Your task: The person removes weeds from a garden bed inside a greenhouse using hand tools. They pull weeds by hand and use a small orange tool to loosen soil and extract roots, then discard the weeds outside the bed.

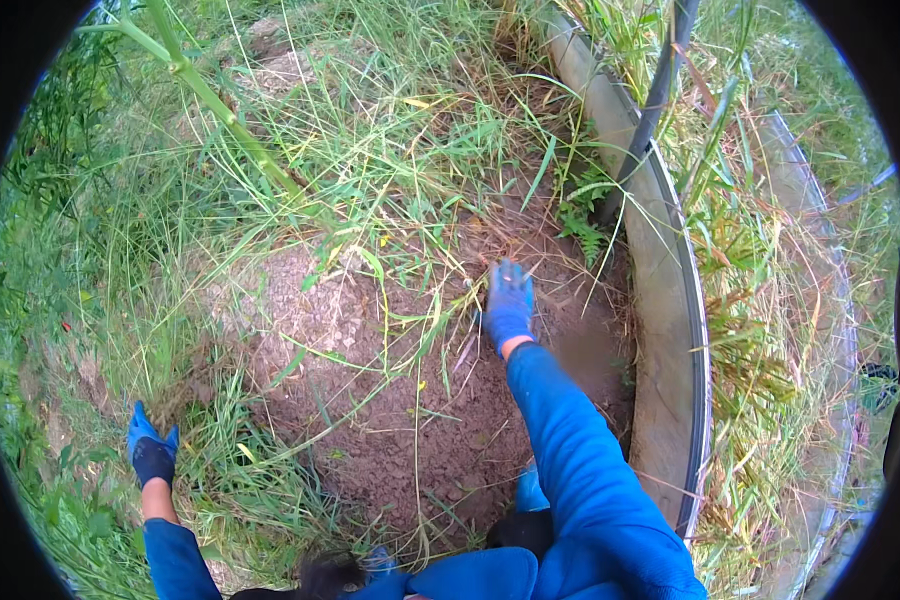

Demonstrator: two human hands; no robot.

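My left hand (152, 448), in a blue and dark work glove, is at the left with thumb and fingers apart. Just beyond its fingertips is a blurred brown clump of roots and soil (187, 384), seemingly apart from the hand. My right hand (510, 304), gloved in blue, reaches forward to the edge of the weeds, back of the hand up. Long grass stems (450, 307) run beside its fingers; whether they are gripped is hidden. Under and between my arms lies bare reddish-brown soil (420, 450). Uprooted grass (247, 465) lies heaped near my left hand.
A curved concrete wall (664, 315) borders the soil on the right, with a dark pole (656, 97) leaning across it. A thick green plant stalk (229, 116) slants at upper left. Dense grass (390, 135) grows ahead, and a small fern (585, 225) grows by the wall. A blue boot (530, 491) shows below.
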